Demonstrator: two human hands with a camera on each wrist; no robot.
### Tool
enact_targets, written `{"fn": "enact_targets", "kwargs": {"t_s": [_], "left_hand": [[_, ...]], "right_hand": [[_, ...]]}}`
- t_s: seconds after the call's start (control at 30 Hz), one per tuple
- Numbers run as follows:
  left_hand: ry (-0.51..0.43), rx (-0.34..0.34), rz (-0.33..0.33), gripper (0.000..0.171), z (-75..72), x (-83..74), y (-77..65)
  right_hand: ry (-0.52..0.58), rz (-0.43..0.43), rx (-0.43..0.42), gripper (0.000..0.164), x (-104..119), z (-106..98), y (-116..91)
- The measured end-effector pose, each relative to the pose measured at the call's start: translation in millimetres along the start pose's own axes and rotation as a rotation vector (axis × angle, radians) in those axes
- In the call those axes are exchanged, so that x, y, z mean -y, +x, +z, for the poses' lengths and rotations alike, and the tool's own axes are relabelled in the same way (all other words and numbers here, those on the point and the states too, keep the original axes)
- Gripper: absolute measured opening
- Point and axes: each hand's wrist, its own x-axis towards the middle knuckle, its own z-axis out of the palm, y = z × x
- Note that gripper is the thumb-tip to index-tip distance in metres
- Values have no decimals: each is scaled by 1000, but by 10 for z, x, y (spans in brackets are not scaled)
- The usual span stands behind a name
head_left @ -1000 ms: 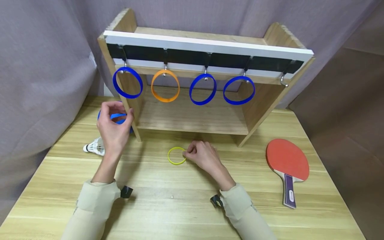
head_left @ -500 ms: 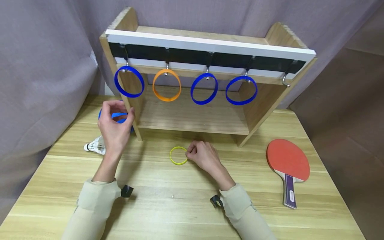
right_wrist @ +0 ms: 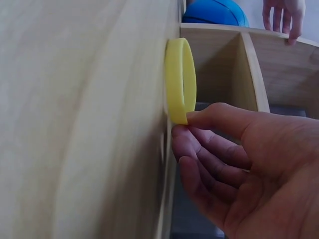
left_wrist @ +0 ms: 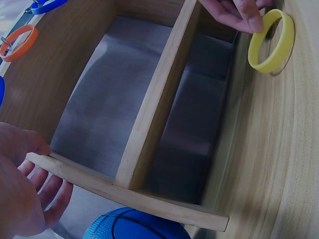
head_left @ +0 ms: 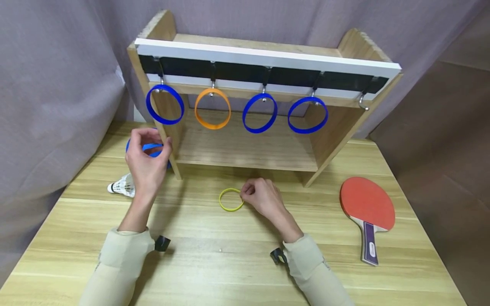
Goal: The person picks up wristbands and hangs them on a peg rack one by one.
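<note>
My right hand (head_left: 264,197) pinches a yellow silicone wristband (head_left: 226,209) by its right edge, thumb against fingers, just in front of the wooden shelf. In the right wrist view the wristband (right_wrist: 175,82) stands on edge close to the tabletop, its opening facing the shelf. My left hand (head_left: 147,168) grips the front edge of the left side panel (left_wrist: 149,200), with the thumb on the inner side and the fingers behind. Blue wristbands (head_left: 165,104) and an orange wristband (head_left: 212,109) hang from metal hooks along the shelf's front; the far-right hook (head_left: 363,103) is bare.
A blue ball (left_wrist: 134,225) sits behind my left hand, outside the shelf. A shuttlecock (head_left: 122,185) lies left of my left wrist. On the right lies a red table tennis bat (head_left: 366,204). Grey cloth (head_left: 57,63) hangs behind and beside the table.
My right hand and the yellow wristband have shifted slightly to the right over the table. The left hand keeps its hold on the side panel.
</note>
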Motion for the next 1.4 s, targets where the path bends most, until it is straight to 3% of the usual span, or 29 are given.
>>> {"fn": "enact_targets", "kwargs": {"t_s": [0.3, 0.63, 0.93, 1.07, 1.17, 1.4], "left_hand": [[2, 1, -5, 30, -5, 13, -1], [3, -1, -8, 29, 5, -3, -4], [-7, -4, 20, 31, -1, 316, 36], [-16, -2, 32, 30, -4, 384, 45], [-21, -8, 22, 31, -3, 367, 39], [-2, -12, 13, 30, 14, 20, -17]], "right_hand": [[20, -66, -25, 3, -5, -173, -51], [-7, -118, -99, 5, -13, -504, -198], [7, -221, -219, 4, -18, -1019, -372], [2, -260, -263, 4, -27, -1283, -456], [-21, -271, -311, 6, -44, -1467, -507], [-75, -288, -508, 9, -53, -1847, -575]]}}
